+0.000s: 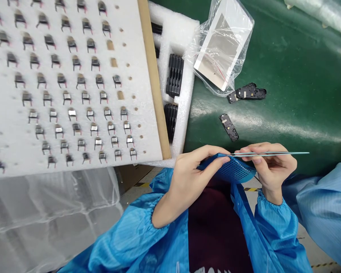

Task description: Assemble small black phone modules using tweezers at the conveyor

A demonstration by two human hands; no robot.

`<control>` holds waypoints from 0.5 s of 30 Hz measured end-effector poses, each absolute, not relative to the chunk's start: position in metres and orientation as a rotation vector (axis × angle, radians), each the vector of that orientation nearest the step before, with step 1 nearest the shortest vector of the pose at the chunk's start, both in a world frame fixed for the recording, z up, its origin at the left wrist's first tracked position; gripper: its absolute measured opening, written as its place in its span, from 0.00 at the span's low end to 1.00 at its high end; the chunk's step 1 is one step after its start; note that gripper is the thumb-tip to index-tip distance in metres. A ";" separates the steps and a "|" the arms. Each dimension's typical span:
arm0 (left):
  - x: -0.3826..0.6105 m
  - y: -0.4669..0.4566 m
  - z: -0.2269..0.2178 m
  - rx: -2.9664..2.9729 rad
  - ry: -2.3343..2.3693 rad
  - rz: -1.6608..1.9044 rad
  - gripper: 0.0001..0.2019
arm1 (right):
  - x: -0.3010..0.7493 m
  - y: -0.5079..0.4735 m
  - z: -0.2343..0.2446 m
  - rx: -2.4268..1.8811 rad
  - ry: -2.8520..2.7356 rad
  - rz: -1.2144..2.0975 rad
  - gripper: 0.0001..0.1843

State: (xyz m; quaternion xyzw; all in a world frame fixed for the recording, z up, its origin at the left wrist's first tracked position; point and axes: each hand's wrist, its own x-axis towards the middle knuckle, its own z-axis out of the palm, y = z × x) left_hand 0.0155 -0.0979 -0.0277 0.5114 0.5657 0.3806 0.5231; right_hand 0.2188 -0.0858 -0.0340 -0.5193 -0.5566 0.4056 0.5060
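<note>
My left hand [191, 172] is closed around a blue perforated curved piece [234, 170] held at the table's near edge. My right hand [268, 167] pinches thin metal tweezers [272, 153], which lie level with their tips on the top edge of the blue piece. Both arms wear light blue sleeves with elastic cuffs. On the green mat [301, 76] beyond my hands lie a small black part [229, 127] and a pair of joined black parts [246, 92].
A white foam board [74, 76] with several rows of small metal components fills the left. Beside it a white foam tray [184, 76] holds stacks of black parts [174, 75]. A clear plastic bag [223, 45] with a silvery sheet lies behind. Bubble wrap [45, 212] hangs at lower left.
</note>
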 end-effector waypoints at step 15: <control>0.016 -0.096 -0.027 1.215 1.325 0.946 0.05 | 0.220 -0.088 -0.035 -1.287 -1.310 1.011 0.05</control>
